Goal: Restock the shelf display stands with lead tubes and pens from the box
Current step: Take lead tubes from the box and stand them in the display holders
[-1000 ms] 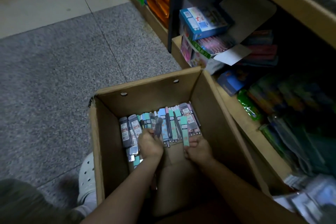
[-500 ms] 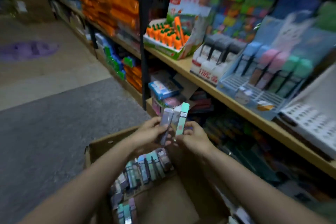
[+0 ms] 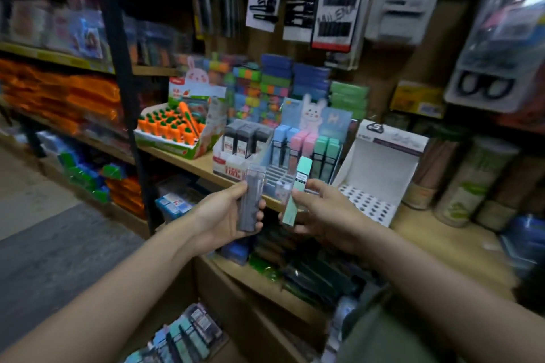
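My left hand grips a grey lead tube upright. My right hand pinches a mint-green lead tube, also upright. Both are raised in front of the shelf edge. Behind them stands a white display stand with dark grey tubes, and beside it a bunny display stand holding blue, pink and green tubes. Its front slots look bare. The cardboard box with several more tubes lies at the bottom edge.
A carrot-eraser tray sits left of the stands. A white stand with a holed base is to the right, with round canisters beyond. A black upright post divides the shelves. Carded goods hang above.
Both hands rose out of the box, each with a tube, and moved up toward the display stands. The view swung from the box to the shelf.
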Available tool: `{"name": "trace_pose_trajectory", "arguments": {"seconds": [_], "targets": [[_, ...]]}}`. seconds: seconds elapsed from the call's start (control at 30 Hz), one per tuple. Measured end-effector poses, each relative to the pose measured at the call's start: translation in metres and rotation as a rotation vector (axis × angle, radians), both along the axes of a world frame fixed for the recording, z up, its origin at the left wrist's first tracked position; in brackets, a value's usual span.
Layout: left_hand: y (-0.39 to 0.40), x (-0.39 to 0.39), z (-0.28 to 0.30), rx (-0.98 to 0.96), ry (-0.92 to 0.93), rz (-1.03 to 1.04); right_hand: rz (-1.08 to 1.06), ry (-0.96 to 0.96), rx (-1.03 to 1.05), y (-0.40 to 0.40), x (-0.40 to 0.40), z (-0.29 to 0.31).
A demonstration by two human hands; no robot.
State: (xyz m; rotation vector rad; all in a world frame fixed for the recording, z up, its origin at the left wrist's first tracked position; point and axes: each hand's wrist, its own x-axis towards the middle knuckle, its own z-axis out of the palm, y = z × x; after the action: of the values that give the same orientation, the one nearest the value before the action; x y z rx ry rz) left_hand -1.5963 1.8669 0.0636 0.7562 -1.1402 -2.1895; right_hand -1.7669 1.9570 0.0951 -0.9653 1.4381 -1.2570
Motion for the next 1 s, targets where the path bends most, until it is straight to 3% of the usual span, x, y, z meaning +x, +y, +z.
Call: {"name": "trace_pose_trajectory", "arguments": {"seconds": [0.1, 0.2, 0.37, 0.53, 0.77, 1.0], "targets": [[-0.002, -0.017, 0.003, 0.066, 0.022, -0.02, -0.074, 0.126, -0.02, 0.002, -0.021, 0.007], [-0.008, -0.028, 0.004, 0.064, 0.016, 0.053, -0.191, 0.404, -0.117, -0.001, -0.047, 0.014], [-0.024, -0.035, 0.005, -0.013, 0.046, 0.162, -0.347, 0.593, -0.285, -0.021, -0.085, 0.033], [-0.039, -0.042, 0.005, -0.058, 0.104, 0.251, -0.436, 1.017, -0.322, -0.046, -0.094, 0.038], [-0.046, -0.053, -0.006, -0.261, 0.033, 0.251, -0.369, 1.141, -0.249, -0.074, -0.094, 0.026], [-0.062, -0.057, -0.007, -0.242, -0.002, 0.279, -0.344, 1.247, -0.215, -0.085, -0.096, 0.02]]}}
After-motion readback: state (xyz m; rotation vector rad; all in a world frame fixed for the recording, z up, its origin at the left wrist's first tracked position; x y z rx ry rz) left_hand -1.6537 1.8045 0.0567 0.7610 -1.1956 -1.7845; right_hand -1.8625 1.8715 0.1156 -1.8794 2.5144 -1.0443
